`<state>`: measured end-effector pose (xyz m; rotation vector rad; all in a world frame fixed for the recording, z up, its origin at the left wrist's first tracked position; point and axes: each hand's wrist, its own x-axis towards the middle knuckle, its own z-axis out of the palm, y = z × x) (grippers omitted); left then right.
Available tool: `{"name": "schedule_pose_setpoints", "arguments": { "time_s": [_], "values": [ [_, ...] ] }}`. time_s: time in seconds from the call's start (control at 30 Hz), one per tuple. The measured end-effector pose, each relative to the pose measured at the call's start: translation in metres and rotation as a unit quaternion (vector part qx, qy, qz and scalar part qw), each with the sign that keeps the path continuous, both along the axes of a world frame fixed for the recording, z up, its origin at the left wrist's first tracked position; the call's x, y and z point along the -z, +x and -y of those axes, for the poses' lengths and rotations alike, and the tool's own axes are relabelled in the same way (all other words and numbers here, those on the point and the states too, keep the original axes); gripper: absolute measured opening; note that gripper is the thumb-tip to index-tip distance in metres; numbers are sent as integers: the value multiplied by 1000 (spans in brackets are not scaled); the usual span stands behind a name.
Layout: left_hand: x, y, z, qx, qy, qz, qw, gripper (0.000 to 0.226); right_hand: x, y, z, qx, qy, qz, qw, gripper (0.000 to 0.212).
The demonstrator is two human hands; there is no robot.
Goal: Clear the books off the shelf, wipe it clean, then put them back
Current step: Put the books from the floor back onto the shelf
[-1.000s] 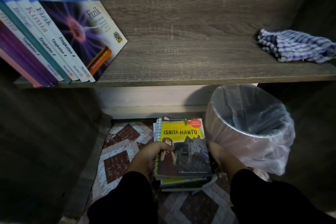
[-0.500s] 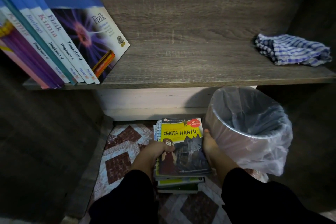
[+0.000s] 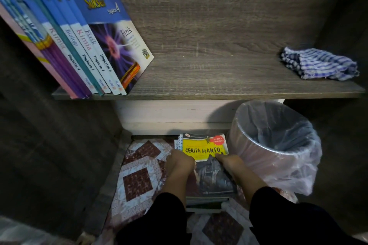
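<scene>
A small stack of books [image 3: 205, 145], topped by a yellow "Cerita Hantu" cover, lies on the patterned floor below the wooden shelf [image 3: 209, 77]. My left hand [image 3: 180, 162] grips the stack's left edge and my right hand [image 3: 229, 162] grips its right edge, fingers curled over the top cover. On the shelf's left end several blue and purple textbooks [image 3: 83, 45] lean to the left. A blue-and-white striped cloth [image 3: 318, 64] lies crumpled at the shelf's right end.
A round bin [image 3: 278, 145] lined with a clear plastic bag stands on the floor right beside the stack. Dark cabinet walls [image 3: 49, 155] close in on both sides. The patterned floor tiles [image 3: 137, 183] show to the left of the stack.
Both hands have slid forward along the sides of the stack, from its near half to just under the yellow title. The camera view has tilted slightly.
</scene>
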<state>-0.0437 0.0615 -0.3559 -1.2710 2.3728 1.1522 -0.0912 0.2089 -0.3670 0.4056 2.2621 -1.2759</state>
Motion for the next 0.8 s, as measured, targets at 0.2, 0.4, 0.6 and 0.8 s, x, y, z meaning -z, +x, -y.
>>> {"name": "schedule_pose_setpoints", "arguments": {
  "time_s": [0.2, 0.4, 0.6, 0.8],
  "values": [
    [-10, -1, -4, -23, -9, -19, 1000, 57, -2, 1, -2, 7, -11, -14, 1000, 42],
    [-18, -1, -4, 6, -2, -20, 1000, 45, -6, -1, -3, 36, 6, -21, 999, 37],
    [-12, 8, -8, 69, -39, 6, 997, 35, -9, 1, 4, 14, 64, -33, 997, 32],
    [-10, 5, -2, 74, -1, -1, 997, 29, 2, -3, 6, 4, 50, -5, 999, 13]
  ]
}}
